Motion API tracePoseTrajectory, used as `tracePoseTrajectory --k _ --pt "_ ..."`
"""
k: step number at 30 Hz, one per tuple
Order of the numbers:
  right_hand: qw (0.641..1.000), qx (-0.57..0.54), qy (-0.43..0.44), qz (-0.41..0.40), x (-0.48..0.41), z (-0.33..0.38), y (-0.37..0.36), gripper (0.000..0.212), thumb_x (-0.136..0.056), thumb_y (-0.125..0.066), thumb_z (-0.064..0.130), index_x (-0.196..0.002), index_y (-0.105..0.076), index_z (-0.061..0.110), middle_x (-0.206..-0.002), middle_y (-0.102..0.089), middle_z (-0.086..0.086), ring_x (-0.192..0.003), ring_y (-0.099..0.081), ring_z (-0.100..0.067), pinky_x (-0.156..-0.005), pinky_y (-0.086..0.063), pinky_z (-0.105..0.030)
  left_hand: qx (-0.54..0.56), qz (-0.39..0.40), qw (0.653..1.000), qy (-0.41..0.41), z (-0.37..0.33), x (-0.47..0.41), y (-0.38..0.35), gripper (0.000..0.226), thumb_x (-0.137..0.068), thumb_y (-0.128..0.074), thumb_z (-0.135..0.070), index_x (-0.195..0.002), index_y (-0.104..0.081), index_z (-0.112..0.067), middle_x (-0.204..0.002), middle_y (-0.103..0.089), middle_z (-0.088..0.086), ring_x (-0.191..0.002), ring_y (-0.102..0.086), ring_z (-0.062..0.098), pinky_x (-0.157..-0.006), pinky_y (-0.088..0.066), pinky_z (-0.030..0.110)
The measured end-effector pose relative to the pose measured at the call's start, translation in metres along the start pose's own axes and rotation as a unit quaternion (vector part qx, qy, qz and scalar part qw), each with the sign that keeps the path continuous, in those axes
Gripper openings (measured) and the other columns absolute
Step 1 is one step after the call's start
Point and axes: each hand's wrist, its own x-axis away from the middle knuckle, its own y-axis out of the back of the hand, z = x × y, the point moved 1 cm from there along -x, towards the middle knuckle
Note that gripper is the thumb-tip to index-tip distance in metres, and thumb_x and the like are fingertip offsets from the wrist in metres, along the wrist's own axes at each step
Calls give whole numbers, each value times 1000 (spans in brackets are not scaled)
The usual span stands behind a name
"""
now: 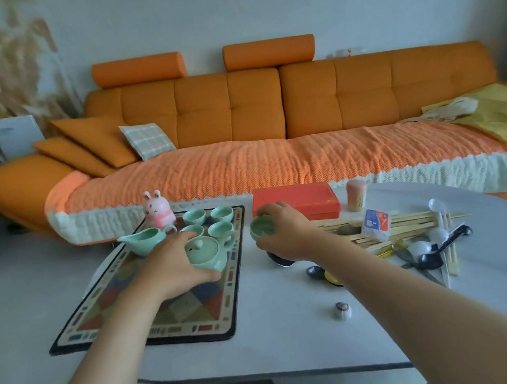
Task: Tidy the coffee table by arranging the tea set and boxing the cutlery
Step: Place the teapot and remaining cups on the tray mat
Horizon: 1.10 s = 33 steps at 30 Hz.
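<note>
Looking from the left, I see the patterned mat [101,307] carrying the pitcher [142,240], four cups [221,213] and the teapot [206,254], whose body the left hand [172,264] grips. Just right of the mat, the right hand [285,235] holds a fifth cup [262,227] before the red box [297,201]; chopsticks [407,223] and spoons [426,254] lie heaped farther right.

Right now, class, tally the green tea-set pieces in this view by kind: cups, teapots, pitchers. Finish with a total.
Cups: 5 (four mat cups, one held cup in the right hand)
Teapot: 1, gripped by the left hand
Pitcher: 1
Total: 7
</note>
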Motion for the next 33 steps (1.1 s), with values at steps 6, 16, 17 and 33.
tracePoseTrajectory --k 6,16,17,33 --pt "999 23 13 44 -15 25 -37 63 -85 -64 28 -143 -40 23 -132 -45 -5 -120 -50 -26 -97 -43 -34 -57 57 997 21 43 6 15 71 -36 -78 -67 -100 -56 -48 -94 -63 -24 -89 -62 7 -80 -55 34" --pt "995 46 18 92 -27 46 -80 68 -85 -68 39 -144 -36 26 -136 -48 -4 -116 -51 -22 -90 -46 -32 -47 159 985 41 72 13 35 105 -42 -84 -59 -136 -40 -47 -135 -47 -15 -117 -51 11 -100 -46 35" --pt "995 43 14 90 -27 46 -82 69 -84 -68 41 -144 -37 26 -135 -49 -3 -116 -52 -22 -91 -47 -33 -50 159 985 37 72 13 35 107 -46 -85 -57 -141 -37 -45 -142 -42 -14 -124 -48 12 -104 -43 35" --pt "972 88 196 97 -6 93 -86 71 -79 -67 31 -143 -38 31 -135 -50 3 -123 -43 -18 -102 -35 -31 -70 91 993 -7 74 26 29 103 -51 -81 -64 -142 -38 -42 -147 -40 -13 -135 -38 15 -108 -39 40"
